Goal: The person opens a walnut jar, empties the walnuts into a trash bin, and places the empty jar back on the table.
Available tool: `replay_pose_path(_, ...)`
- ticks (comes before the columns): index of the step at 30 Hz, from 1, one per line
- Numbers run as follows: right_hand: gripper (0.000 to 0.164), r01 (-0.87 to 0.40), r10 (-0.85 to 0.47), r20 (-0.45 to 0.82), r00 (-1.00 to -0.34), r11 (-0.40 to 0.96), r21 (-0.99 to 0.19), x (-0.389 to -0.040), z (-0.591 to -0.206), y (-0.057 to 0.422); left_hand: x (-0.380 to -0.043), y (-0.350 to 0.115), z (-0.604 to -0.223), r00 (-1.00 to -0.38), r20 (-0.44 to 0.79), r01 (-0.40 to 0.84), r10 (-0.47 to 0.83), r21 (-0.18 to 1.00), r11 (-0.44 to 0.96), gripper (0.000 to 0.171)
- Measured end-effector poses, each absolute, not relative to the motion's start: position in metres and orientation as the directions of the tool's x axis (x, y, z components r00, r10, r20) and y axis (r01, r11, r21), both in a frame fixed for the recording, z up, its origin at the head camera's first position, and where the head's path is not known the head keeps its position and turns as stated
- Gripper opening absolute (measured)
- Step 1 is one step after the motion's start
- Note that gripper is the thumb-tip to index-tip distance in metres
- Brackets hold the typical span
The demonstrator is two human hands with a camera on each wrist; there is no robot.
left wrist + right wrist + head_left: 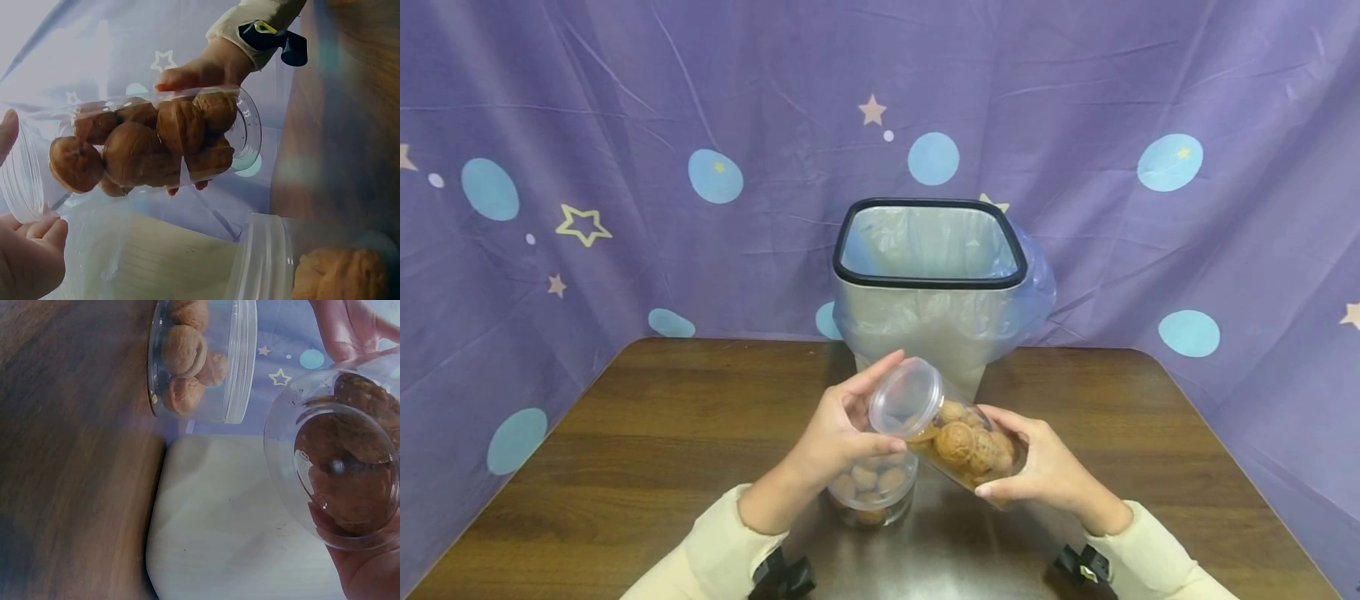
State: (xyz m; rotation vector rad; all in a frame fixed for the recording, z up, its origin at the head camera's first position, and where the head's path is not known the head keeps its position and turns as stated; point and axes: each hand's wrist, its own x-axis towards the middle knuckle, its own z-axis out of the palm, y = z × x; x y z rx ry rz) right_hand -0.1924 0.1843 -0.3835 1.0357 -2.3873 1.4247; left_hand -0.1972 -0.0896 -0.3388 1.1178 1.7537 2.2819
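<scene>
A clear plastic jar (976, 442) of walnuts (132, 150) is held tilted above the table, its lidded end up and to the left. My left hand (842, 421) grips it at the clear lid (907, 398), thumb on the near side and fingers on the far side. Around the jar's lower end curls my right hand (1045, 462), thumb in front. A second clear jar (880, 508), with walnuts inside and its lid on, stands on the table below my left hand, partly hidden by it.
Behind the jars stands a pale bin (925, 321) with a black rim, lined with a bluish plastic bag (1033, 283). The brown wooden table (700, 417) reaches back to a purple patterned curtain (790, 100).
</scene>
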Motion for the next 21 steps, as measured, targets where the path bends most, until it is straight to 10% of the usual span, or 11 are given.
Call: replay_pose_path(21, 0.079, -0.608, -0.398, 0.479, -0.782, 0.317, -0.728, -0.189, -0.385, 0.178, -0.182, -0.082, -0.329, -0.887, 0.35, 0.29, 0.303, 0.93, -0.225, 0.091)
